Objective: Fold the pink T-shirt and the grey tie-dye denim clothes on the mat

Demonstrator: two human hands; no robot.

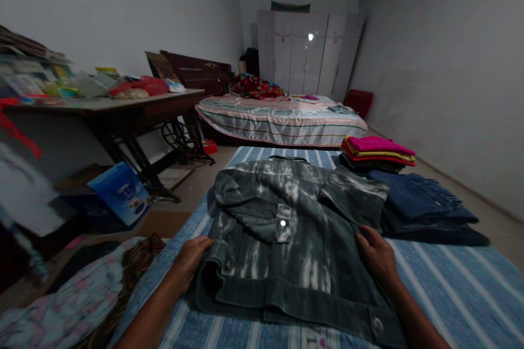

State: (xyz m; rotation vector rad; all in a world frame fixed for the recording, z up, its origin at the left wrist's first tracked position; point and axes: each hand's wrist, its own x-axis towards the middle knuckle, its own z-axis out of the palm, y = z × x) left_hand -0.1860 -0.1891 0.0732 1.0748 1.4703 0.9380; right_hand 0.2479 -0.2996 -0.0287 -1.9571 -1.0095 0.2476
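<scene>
A grey washed denim jacket (286, 240) lies spread on a blue striped bedsheet (458, 294), its sleeves folded across the front. My left hand (190, 262) grips the jacket's left edge near the lower corner, fingers curled onto the cloth. My right hand (376, 256) rests on the jacket's right side, fingers bent and pressing the fabric.
Folded dark blue jeans (426, 210) lie right of the jacket, with a stack of pink, yellow and red folded cloths (379, 152) behind them. A floral cloth (61, 305) lies at the lower left. A cluttered table (123, 103) stands left, a second bed (282, 117) beyond.
</scene>
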